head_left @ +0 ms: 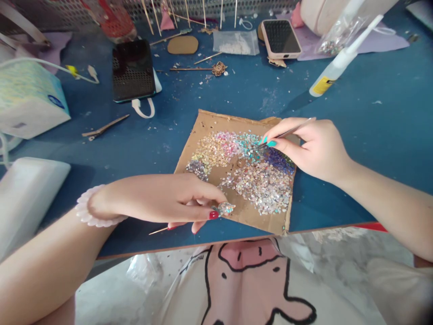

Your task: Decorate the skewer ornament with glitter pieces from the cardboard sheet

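Our right grip (320, 146) pinches slim silver tweezers (291, 131) at tiny turquoise chips (248, 144), far and right of the silvery ornament (226, 208) our left grip (169, 196) clamps.

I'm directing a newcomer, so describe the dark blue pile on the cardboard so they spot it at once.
On the blue table lies brown cardboard. Near its right edge, by the right hand, the dark blue pile borders a turquoise pile and a pale mixed pile; its deep blue sets it apart.
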{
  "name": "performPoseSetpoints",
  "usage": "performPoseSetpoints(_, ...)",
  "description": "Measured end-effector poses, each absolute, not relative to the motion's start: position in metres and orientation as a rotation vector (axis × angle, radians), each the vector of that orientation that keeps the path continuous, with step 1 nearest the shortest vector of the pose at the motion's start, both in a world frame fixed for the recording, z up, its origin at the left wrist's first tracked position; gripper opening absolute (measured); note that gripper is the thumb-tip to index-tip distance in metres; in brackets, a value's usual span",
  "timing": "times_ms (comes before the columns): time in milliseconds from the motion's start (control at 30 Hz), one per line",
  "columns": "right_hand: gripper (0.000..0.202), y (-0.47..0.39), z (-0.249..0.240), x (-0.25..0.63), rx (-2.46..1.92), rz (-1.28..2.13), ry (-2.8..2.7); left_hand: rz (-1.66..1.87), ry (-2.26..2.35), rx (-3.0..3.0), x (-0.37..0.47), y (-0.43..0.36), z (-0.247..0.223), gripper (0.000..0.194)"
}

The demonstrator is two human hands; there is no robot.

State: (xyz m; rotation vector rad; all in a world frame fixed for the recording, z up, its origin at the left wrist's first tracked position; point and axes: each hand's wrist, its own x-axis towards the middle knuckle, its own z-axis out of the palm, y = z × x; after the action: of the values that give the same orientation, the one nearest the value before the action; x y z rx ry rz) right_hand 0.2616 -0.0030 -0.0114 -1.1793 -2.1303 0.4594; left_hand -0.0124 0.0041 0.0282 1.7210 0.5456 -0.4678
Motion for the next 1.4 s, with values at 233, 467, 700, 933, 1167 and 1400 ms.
performPoseSetpoints(233,0.013,-0.001,-0.014,0.258,-1.189,0.418,-2.066,-0.470,0.548,1.728,-0.013,0.004,0.029,0.018)
performPoseSetpoints(467,0.012,-0.001,-0.015,0.257,-1.229,0.415,-2.043,-0.481,0.565,1.734,-0.013,0.004,0.029,0.018)
performPoseSetpoints(700,0.011,-0.001,-0.014,0.258,-1.238,0.373,-2.047,-0.488,0.550,1.723,-0.012,0.004,0.029,0.018)
performPoseSetpoints(933,0.011,-0.001,-0.013,0.259,-1.216,0.380,-2.045,-0.483,0.553,1.734,-0.013,0.004,0.029,0.019)
performPoseSetpoints(1167,0.010,-0.002,-0.015,0.257,-1.122,0.439,-2.084,-0.479,0.544,1.743,-0.014,0.004,0.028,0.022)
performPoseSetpoints(1400,0.013,0.003,-0.018,0.250,-1.119,0.445,-2.057,-0.512,0.557,1.710,-0.014,0.005,0.028,0.019)
